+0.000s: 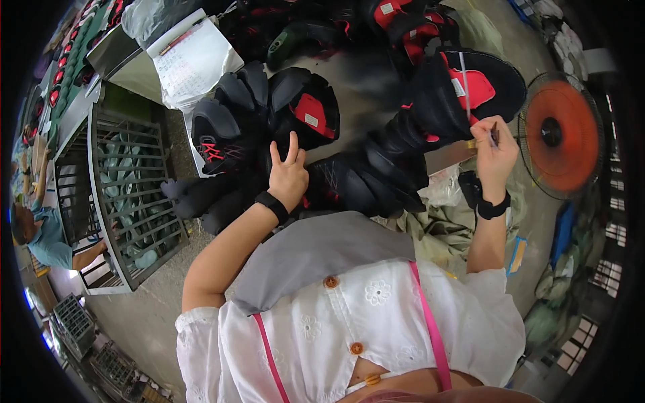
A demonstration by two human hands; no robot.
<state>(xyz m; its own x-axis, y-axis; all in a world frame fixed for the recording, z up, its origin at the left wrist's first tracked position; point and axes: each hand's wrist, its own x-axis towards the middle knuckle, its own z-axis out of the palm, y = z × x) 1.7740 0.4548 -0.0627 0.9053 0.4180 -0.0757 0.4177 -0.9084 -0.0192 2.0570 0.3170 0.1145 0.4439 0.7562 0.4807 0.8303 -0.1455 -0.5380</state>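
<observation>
Black shoe uppers (363,178) with red lining and red stitched marks, heaped in an overlapping row across the work surface, soft and folded, tongues and collars pointing every way. Directly under the left hand (287,176): one black upper with a thin red pattern, pressed flat beneath the palm, fingers spread and raised, index and middle pointing up, closed on nothing. Just beyond those fingertips: an upper opened to show a red insole patch with a small white label (310,115). Left of the fingers: a black upper with pink-red laces (213,149).

Right hand (494,151) lifted at the right end of the row, fingertips pinched tight on a small thin dark tool (495,134), too small to name, with a pale thread (465,84) running up from the pinch across a wide-open upper lined red (470,84). Black bands on both wrists.

Right of that hand: a standing fan with orange blades (561,134). Far left of the left hand: a dark wire rack holding pale green soles (131,195), a paper sheet (191,60) above it, another person in a teal shirt (40,235) beyond
</observation>
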